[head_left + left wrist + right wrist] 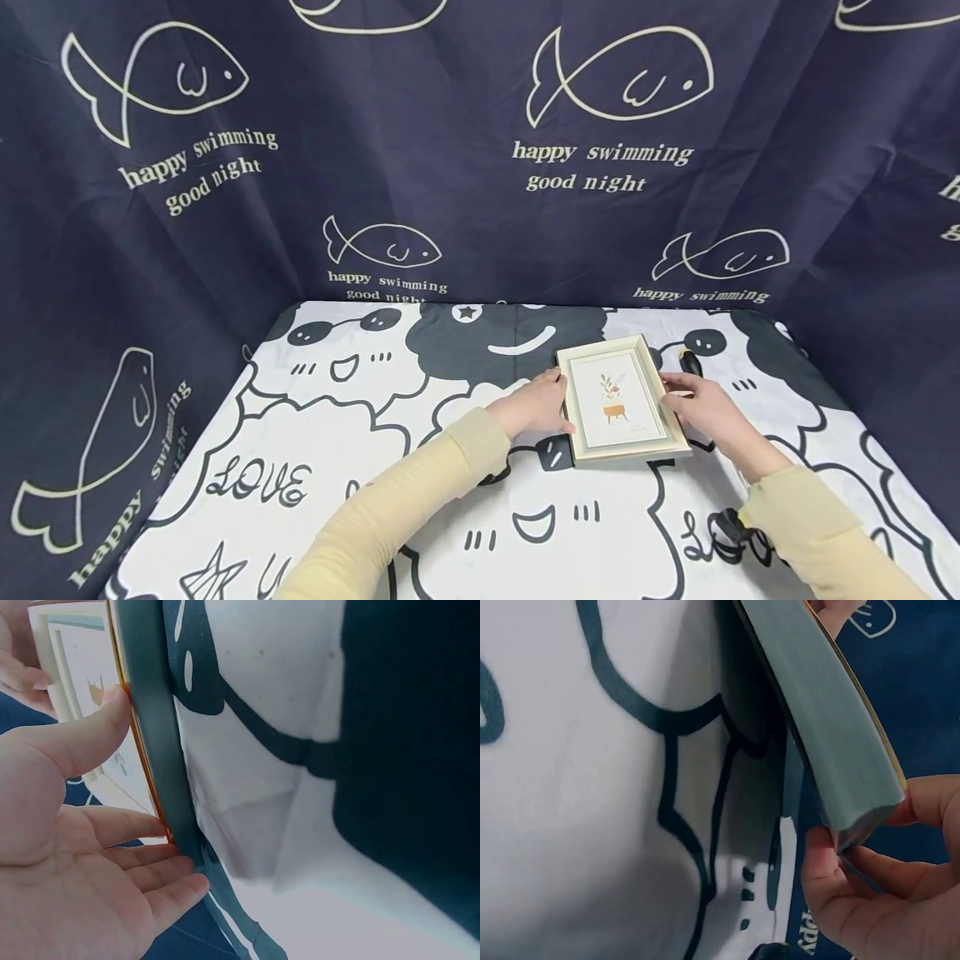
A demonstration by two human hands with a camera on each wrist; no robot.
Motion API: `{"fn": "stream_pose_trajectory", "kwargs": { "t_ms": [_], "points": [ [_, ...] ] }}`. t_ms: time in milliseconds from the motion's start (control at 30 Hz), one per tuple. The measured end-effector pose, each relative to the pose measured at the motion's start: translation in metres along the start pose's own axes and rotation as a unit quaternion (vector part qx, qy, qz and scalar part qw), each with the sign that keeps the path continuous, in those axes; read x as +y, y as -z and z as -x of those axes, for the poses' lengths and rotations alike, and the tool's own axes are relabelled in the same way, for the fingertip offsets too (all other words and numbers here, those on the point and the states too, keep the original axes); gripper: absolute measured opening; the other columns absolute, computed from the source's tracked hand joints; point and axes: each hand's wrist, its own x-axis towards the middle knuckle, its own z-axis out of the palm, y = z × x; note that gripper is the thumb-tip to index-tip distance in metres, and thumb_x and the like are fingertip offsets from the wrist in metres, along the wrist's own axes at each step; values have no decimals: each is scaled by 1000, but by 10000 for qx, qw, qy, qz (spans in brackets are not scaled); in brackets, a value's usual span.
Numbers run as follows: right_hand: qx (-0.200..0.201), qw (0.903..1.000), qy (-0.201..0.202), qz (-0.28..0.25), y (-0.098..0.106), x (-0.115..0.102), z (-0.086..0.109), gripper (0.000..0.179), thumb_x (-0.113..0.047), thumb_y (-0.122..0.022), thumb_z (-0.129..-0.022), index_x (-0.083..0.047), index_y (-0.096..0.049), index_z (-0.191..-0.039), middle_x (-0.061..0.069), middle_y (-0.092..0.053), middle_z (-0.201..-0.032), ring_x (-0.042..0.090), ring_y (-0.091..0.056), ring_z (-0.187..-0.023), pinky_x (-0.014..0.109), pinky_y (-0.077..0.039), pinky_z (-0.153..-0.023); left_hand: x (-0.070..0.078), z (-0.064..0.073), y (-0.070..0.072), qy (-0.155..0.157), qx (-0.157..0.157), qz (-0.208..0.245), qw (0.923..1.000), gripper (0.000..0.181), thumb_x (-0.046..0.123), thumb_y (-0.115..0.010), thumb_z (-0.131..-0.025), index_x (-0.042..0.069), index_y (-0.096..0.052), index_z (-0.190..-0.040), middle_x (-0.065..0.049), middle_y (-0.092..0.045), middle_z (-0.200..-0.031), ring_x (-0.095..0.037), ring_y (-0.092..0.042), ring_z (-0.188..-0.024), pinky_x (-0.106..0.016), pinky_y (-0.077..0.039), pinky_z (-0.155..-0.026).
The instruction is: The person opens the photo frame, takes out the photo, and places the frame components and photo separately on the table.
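Perhaps the picture frame (617, 400), over the far right part of the cloth (585, 550), twists if the left hand (536, 405), merely touching its left edge, supports it less than the right hand (709, 407) pinching its right side.

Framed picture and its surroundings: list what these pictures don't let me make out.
Back of the framed picture: head view, hidden by its own front.
Small print below the pot drawing: head view, too small to read.
Part of that drawing: left wrist view, covered by the left hand.
Dark object: right wrist view, cut off by the bottom edge, so unidentifiable.
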Motion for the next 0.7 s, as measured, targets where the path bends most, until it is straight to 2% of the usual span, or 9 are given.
{"fn": "stream_pose_trajectory", "kwargs": {
  "t_ms": [267,333,500,600,700],
  "points": [
    [111,9999,12,1,7,-18,7,62,-23,-54,-92,11,-33,-140,30,-51,-126,34,-54,-109,22,-48,-74,-5,2,3,-232,80,193,9995,86,45,-68,-83,-2,-31,-145,-16,-27,-153,-25,-26,-141,-29,-25,-112],
    [118,9999,17,-58,8,-22,8,63,-25,-54,-93,11,-34,-139,30,-51,-127,29,-55,-107,18,-47,-74,-6,2,3,-295,92,249,9992,85,44,-68,-84,-2,-31,-145,-17,-27,-152,-25,-26,-141,-29,-26,-112],
    [-51,9984,-94,-558,9,-28,8,64,-27,-55,-94,13,-33,-139,29,-48,-131,6,-51,-97,12,-45,-73,-10,2,6,-374,48,491,9981,81,43,-67,-84,2,-34,-145,-15,-26,-153,-25,-26,-141,-31,-26,-112],
    [-161,9954,-169,-927,6,-31,7,65,-27,-56,-94,13,-31,-140,29,-44,-133,1,-48,-95,12,-45,-73,-11,2,13,-413,76,671,9969,76,42,-65,-86,4,-36,-144,-12,-30,-152,-25,-25,-142,-32,-24,-113],
    [-156,9936,-100,-1112,3,-33,6,64,-24,-56,-94,14,-32,-139,25,-45,-129,1,-47,-94,13,-46,-73,-7,1,25,-359,115,732,9966,71,42,-61,-89,4,-36,-144,-12,-34,-150,-24,-23,-142,-32,-22,-114]
  ]
}}
